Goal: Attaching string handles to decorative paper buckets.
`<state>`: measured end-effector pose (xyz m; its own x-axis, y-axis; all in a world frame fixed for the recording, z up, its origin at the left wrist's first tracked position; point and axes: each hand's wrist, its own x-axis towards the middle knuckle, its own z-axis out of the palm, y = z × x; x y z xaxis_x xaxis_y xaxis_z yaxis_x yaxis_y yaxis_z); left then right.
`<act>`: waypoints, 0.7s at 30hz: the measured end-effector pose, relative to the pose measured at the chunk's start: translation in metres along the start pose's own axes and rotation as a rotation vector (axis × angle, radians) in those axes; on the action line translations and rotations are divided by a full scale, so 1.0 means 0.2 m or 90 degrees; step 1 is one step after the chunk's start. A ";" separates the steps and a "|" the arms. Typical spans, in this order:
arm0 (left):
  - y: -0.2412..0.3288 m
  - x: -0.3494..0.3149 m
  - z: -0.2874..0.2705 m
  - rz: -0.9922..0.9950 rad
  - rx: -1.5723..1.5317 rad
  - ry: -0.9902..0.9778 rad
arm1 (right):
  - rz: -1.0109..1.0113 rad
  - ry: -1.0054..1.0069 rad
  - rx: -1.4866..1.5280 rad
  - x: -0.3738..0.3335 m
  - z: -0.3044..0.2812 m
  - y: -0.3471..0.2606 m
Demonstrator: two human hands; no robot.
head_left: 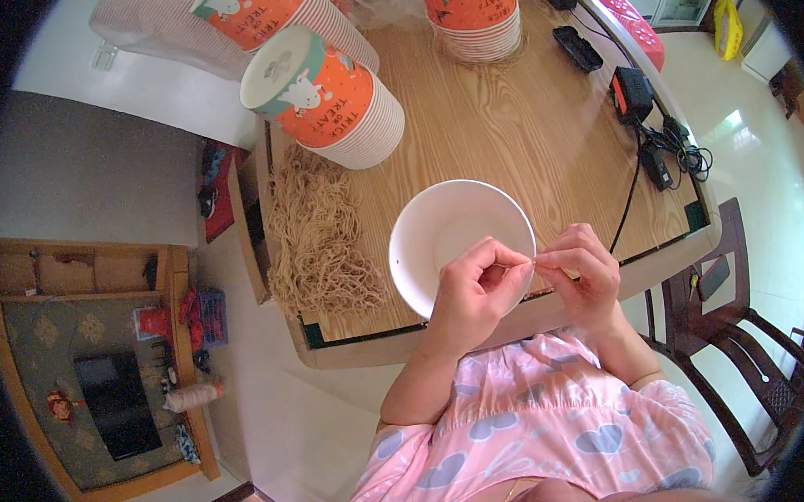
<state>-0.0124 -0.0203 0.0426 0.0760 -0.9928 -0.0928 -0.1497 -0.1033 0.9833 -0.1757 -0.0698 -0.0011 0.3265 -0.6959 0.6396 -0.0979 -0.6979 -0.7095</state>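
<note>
Pinching thumbs against forefingers, a person's left hand (pixel 481 288) and right hand (pixel 583 271) meet nearly fingertip to fingertip by the right rim of a white paper bucket (pixel 419 227); whatever sits between them is too small to tell. The bucket stands open side up on a wood-grain table (pixel 477 129). Tan cord (pixel 320 242) lies heaped left of the bucket; stacked orange-banded cups (pixel 349 113) rest beyond the bucket, to its left.
</note>
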 end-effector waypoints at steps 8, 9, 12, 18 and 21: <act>-0.02 0.02 0.05 0.113 0.056 0.053 | 0.063 0.012 -0.007 -0.02 0.01 0.01; -0.02 0.02 0.06 0.131 0.077 0.051 | 0.063 0.011 -0.005 -0.02 0.01 0.02; -0.02 0.02 0.06 0.144 0.126 0.057 | 0.081 -0.029 0.001 -0.04 0.00 0.04; -0.06 0.06 0.01 0.121 0.215 0.094 | 0.301 0.011 0.106 -0.10 0.05 0.05; -0.07 0.06 0.01 0.088 0.231 0.084 | 0.365 0.001 0.161 -0.12 0.04 0.07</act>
<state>-0.0118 -0.0320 0.0276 0.1535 -0.9849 0.0804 -0.5038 -0.0080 0.8638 -0.1772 -0.0620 -0.0290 0.2869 -0.9482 0.1367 -0.0309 -0.1518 -0.9879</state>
